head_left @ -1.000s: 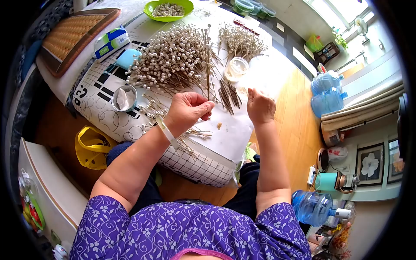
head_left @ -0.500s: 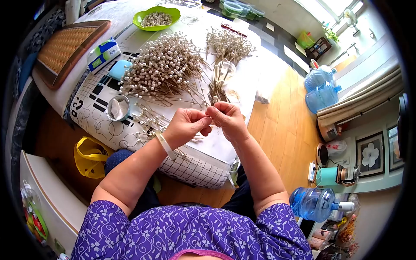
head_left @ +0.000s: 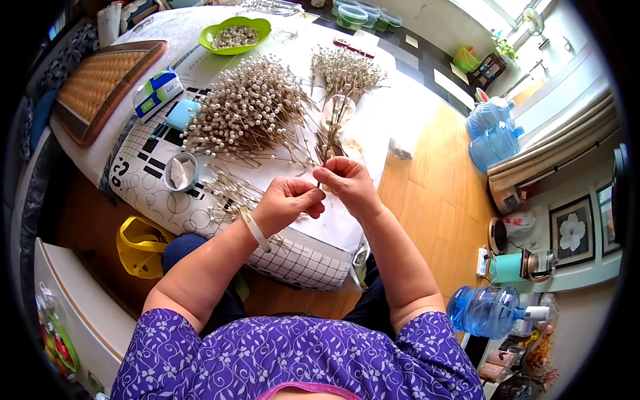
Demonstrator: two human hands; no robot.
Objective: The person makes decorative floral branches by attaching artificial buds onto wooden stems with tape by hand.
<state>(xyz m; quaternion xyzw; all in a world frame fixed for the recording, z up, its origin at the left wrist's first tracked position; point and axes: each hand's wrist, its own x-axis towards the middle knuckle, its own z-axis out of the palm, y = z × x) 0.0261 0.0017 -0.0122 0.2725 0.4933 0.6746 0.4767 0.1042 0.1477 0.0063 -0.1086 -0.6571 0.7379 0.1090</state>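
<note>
Presently, both hands are raised over the near part of the worktop [head_left: 330, 230], close together in front of the body. The right hand [head_left: 353, 187] has its thumb and index finger pinched on a few thin brown stems [head_left: 330, 135]. These stems rise from between the fingers and lean slightly to the right, away from the body; their upper part overlaps a clear container [head_left: 340, 110] in the view. The lower end of the stems sits just below the right fingertips, at the thumb and index finger of the left hand [head_left: 285, 203], which are closed on it. The remaining left fingers are curled inward. A pale band [head_left: 256, 232] is worn on the left wrist.

Left of the held stems, a large bundle of white-tipped stems [head_left: 247, 113] lies on the worktop, beyond the left hand. A smaller bundle [head_left: 347, 70] lies farther off, past the container. Loose white-tipped stems [head_left: 225, 190] are spread just beside the left hand. Farther left stands a round tin [head_left: 195, 175] with white material inside. A green bowl [head_left: 265, 31] of small pale pieces is at the far side.
</note>
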